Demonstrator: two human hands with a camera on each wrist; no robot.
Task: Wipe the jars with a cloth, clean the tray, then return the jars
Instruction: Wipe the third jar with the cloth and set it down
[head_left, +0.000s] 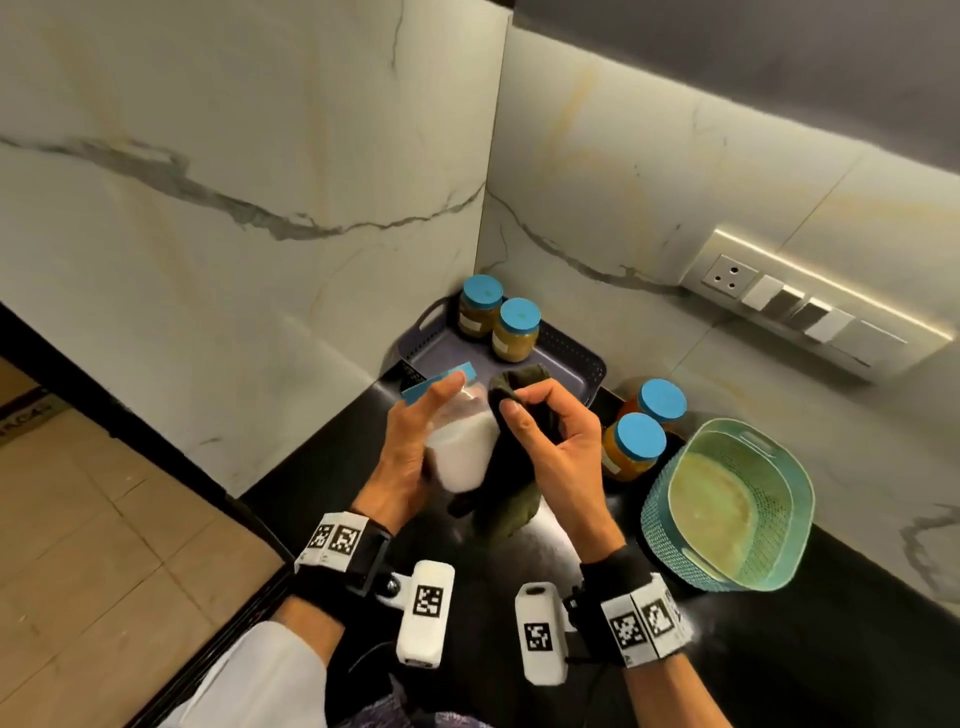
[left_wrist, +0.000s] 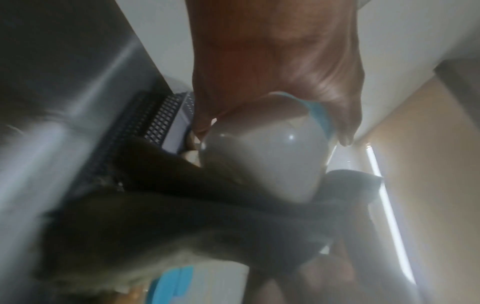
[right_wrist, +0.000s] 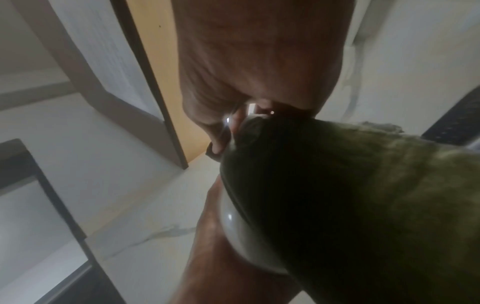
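Observation:
My left hand (head_left: 415, 441) grips a jar of white powder (head_left: 462, 452) with a blue lid (head_left: 439, 383), tilted on its side above the black counter. My right hand (head_left: 540, 426) holds a dark green cloth (head_left: 506, 493) bunched against the jar's right side. The left wrist view shows the white jar (left_wrist: 262, 162) under my palm with the cloth (left_wrist: 182, 216) below it. The cloth (right_wrist: 350, 205) covers most of the jar (right_wrist: 233, 226) in the right wrist view. Two blue-lidded jars (head_left: 480, 306) (head_left: 517, 330) stand in the grey tray (head_left: 571, 358) in the corner.
Two more blue-lidded jars (head_left: 660, 405) (head_left: 631, 447) stand on the counter right of the tray. A teal perforated basket (head_left: 727, 504) sits beside them. Marble walls close the corner, with a socket panel (head_left: 810, 312) on the right wall. The counter's edge runs at the left.

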